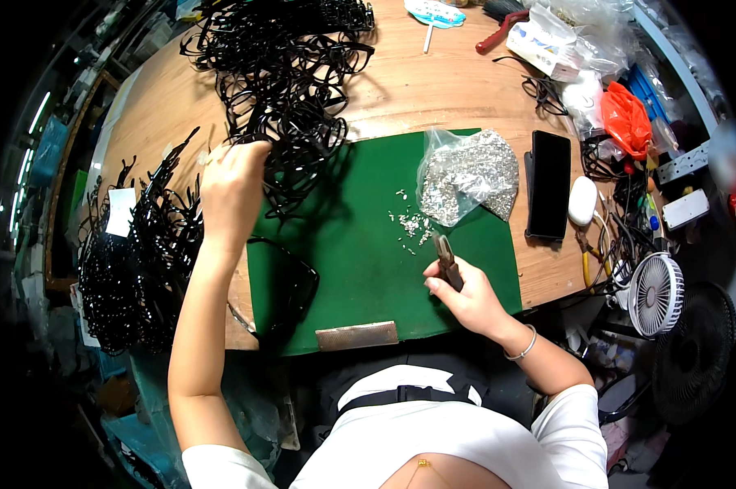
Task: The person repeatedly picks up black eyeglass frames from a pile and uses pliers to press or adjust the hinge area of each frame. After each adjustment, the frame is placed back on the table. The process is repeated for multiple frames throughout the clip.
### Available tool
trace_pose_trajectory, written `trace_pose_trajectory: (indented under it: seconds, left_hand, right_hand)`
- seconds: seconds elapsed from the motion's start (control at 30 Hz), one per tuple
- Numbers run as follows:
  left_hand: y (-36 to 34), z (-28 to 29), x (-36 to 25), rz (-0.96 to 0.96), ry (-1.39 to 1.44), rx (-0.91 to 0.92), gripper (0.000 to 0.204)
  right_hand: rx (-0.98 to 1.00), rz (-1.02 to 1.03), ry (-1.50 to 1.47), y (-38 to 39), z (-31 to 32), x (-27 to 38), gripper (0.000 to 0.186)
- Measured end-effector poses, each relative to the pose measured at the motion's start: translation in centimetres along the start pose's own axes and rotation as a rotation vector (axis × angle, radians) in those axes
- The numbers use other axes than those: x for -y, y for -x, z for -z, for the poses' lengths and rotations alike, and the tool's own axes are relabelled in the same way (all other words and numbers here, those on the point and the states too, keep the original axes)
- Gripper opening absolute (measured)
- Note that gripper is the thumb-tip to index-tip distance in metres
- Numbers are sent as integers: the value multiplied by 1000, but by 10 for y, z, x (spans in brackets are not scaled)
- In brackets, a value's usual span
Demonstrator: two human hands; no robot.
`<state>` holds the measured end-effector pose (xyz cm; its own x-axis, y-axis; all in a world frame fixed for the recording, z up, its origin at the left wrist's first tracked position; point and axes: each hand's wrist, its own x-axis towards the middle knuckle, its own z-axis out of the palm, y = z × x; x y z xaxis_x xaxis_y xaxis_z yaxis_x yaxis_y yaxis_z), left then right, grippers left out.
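Note:
My left hand point(233, 191) is at the near edge of a big tangled heap of black eyeglass frames point(290, 106). Its fingers are curled, and what they may hold is hidden. Pliers point(447, 266) with metal jaws pointing away from me are gripped in my right hand point(470, 300). Just beyond the jaws, small silvery pieces point(415, 226) lie scattered on a green mat point(360, 269). Behind them, a clear plastic bag point(470, 175) is full of the same kind of pieces. One black eyeglass frame point(303, 265) rests on the mat's left part.
Another pile of black frames point(140, 269) with a white paper tag hangs over the left table edge. A black phone point(549, 186), a white oval case point(582, 200) and a red plastic bag point(626, 120) lie right. A small white fan point(656, 295) stands past the edge.

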<state>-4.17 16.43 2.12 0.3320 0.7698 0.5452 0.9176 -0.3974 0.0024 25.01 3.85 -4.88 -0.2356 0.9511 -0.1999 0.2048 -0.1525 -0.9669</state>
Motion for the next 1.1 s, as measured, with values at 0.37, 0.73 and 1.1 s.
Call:
trace_pose_trajectory:
  seconds: [0.37,0.73,1.1]
  left_hand:
    - [82,10,-13,209,10,190,30]
    - [58,-14,13,158,7,413,10]
    - [38,49,-33,588,1859,373,20]
  right_hand:
    - [56,-47,108,-5,-3,7,19]
    - [110,55,317,-6,-7,18,23]
    - [204,275,1212,-42,-2,20,41]
